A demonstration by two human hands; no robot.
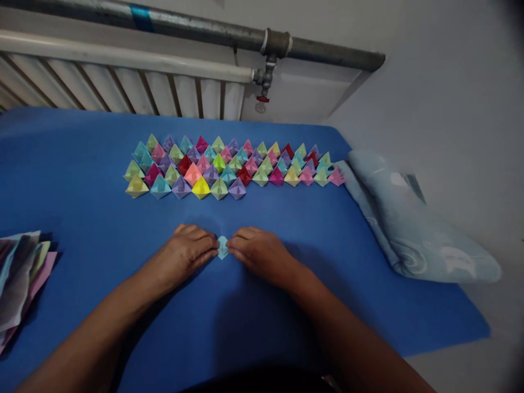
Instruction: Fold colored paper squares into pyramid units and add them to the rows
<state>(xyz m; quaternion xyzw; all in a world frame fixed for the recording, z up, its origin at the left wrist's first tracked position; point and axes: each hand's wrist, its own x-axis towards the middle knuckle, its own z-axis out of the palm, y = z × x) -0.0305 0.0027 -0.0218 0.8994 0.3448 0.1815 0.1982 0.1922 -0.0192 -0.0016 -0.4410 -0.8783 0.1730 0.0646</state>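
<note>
A small light-blue folded paper piece (222, 246) lies on the blue mat (286, 305) in front of me. My left hand (186, 252) rests palm down to its left, fingertips pressed against the paper's left edge. My right hand (257, 252) mirrors it on the right, fingertips pinching the paper's right edge. Most of the paper is hidden under my fingers. Beyond the hands, several rows of finished folded paper shapes (229, 166) in many colours lie side by side on the mat.
A stack of coloured paper sheets (20, 278) lies at the mat's left edge. A rolled pale-blue cloth (409, 229) lies along the right edge. A white radiator (123, 87) and a grey pipe with a red valve (264, 82) run along the back wall.
</note>
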